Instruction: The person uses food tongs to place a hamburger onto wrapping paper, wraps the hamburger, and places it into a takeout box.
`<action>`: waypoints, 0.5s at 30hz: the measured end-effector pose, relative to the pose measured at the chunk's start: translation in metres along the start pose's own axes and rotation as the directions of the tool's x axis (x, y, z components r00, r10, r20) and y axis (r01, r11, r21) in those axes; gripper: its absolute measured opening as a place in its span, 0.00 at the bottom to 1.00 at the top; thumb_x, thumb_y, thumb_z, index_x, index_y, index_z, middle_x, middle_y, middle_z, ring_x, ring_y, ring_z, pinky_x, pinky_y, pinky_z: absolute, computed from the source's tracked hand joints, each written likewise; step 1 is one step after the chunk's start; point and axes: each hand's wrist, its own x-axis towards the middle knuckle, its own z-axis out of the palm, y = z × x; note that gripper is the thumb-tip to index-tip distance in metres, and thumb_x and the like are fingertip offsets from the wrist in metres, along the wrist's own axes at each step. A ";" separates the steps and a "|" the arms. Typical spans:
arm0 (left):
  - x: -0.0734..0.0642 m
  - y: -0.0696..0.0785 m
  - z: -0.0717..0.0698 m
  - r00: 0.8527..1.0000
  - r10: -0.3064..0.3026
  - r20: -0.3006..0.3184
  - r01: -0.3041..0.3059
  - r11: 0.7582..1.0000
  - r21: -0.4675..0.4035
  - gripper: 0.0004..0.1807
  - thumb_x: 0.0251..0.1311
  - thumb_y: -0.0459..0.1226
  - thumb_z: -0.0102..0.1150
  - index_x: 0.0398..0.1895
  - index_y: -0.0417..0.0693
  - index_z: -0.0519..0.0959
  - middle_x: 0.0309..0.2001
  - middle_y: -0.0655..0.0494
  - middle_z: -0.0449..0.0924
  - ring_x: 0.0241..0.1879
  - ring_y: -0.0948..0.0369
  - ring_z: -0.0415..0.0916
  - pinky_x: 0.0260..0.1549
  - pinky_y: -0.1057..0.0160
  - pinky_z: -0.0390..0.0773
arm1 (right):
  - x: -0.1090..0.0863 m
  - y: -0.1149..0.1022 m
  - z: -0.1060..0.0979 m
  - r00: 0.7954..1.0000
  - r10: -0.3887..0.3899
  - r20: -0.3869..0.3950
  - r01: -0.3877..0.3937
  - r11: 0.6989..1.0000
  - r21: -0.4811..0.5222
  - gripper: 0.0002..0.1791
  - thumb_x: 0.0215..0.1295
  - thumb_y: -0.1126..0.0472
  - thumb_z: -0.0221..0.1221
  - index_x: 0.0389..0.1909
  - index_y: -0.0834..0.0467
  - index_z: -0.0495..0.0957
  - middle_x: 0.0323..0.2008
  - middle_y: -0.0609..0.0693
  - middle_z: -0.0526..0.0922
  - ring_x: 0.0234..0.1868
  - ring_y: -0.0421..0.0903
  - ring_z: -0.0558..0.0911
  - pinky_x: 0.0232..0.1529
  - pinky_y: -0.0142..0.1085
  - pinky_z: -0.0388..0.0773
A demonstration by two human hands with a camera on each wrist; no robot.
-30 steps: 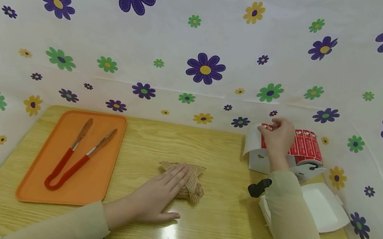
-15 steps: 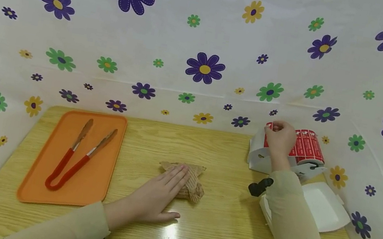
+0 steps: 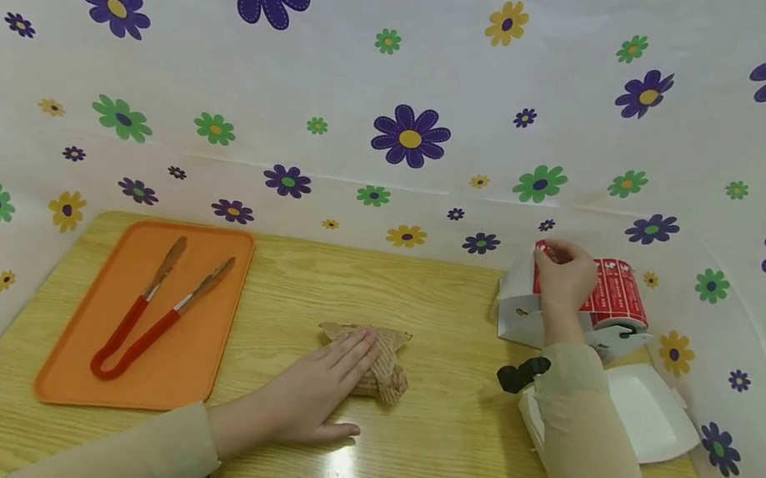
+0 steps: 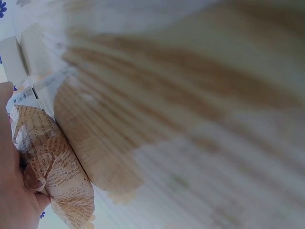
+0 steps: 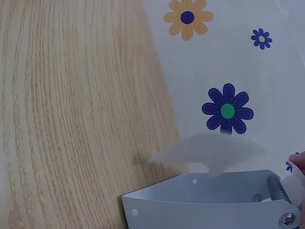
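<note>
My left hand [image 3: 312,388] rests with straight fingers on a bundle wrapped in brown printed paper [image 3: 389,377] on the table. In the left wrist view the bundle [image 4: 59,171] shows rows of lettering, with the hand against its side. At the back right, my right hand [image 3: 565,278] pinches the edge of a red label [image 3: 541,246] over a grey label dispenser [image 3: 520,319]. A roll of red labels [image 3: 619,294] sits at the dispenser's right end. The right wrist view catches only a fingertip of that hand, beside the dispenser's spring roller [image 5: 277,189].
On the left lies an orange tray [image 3: 176,386] bearing red-handled tongs [image 3: 127,336]. A white foam container [image 3: 653,420] lies open under the right forearm, partly hidden. Behind the wooden table [image 3: 436,468] hangs a flower-printed sheet [image 3: 334,78].
My right hand has shifted slightly right along the dispenser. The pale strip that stuck out at its left end has drawn back. The left hand and the bundle have stayed put.
</note>
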 end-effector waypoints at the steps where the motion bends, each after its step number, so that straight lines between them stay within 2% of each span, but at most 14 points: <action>1: 0.000 0.000 0.000 1.000 0.000 0.002 0.000 1.000 0.001 0.60 0.71 0.69 0.50 0.85 0.32 0.45 0.86 0.35 0.43 0.86 0.44 0.43 0.85 0.50 0.53 | 0.000 0.000 0.000 1.000 -0.001 0.000 0.001 1.000 0.010 0.16 0.72 0.58 0.67 0.58 0.58 0.87 0.45 0.47 0.84 0.40 0.32 0.73 0.44 0.24 0.71; 5: 0.000 0.001 0.000 1.000 -0.001 0.008 0.001 1.000 0.011 0.60 0.71 0.70 0.49 0.85 0.32 0.45 0.86 0.35 0.42 0.86 0.44 0.43 0.85 0.50 0.52 | 0.000 0.001 -0.001 1.000 -0.010 -0.005 0.010 0.999 0.030 0.16 0.76 0.56 0.64 0.57 0.58 0.87 0.43 0.43 0.82 0.43 0.33 0.74 0.47 0.25 0.71; 8: 0.000 0.001 0.000 1.000 0.000 0.007 0.000 1.000 0.020 0.60 0.71 0.70 0.48 0.85 0.32 0.45 0.86 0.35 0.43 0.86 0.44 0.43 0.85 0.50 0.52 | -0.004 -0.001 -0.002 0.998 -0.058 -0.017 0.059 0.997 0.041 0.15 0.77 0.55 0.63 0.55 0.58 0.88 0.44 0.45 0.83 0.43 0.34 0.74 0.47 0.24 0.71; 11: 0.000 0.001 0.000 1.000 0.000 0.012 -0.001 1.000 0.026 0.60 0.71 0.70 0.47 0.85 0.33 0.45 0.86 0.35 0.42 0.86 0.44 0.43 0.85 0.50 0.52 | -0.010 -0.006 -0.004 0.988 -0.157 -0.016 0.157 0.986 0.048 0.14 0.78 0.56 0.62 0.54 0.60 0.87 0.46 0.51 0.84 0.41 0.33 0.74 0.45 0.23 0.70; 15: 0.000 -0.001 0.001 1.000 0.000 0.014 -0.001 1.000 0.028 0.60 0.71 0.70 0.48 0.85 0.33 0.45 0.86 0.35 0.42 0.86 0.44 0.43 0.85 0.50 0.52 | -0.019 -0.015 -0.007 0.947 -0.322 0.012 0.320 0.943 0.093 0.13 0.78 0.58 0.62 0.53 0.63 0.86 0.50 0.57 0.86 0.40 0.29 0.74 0.45 0.20 0.71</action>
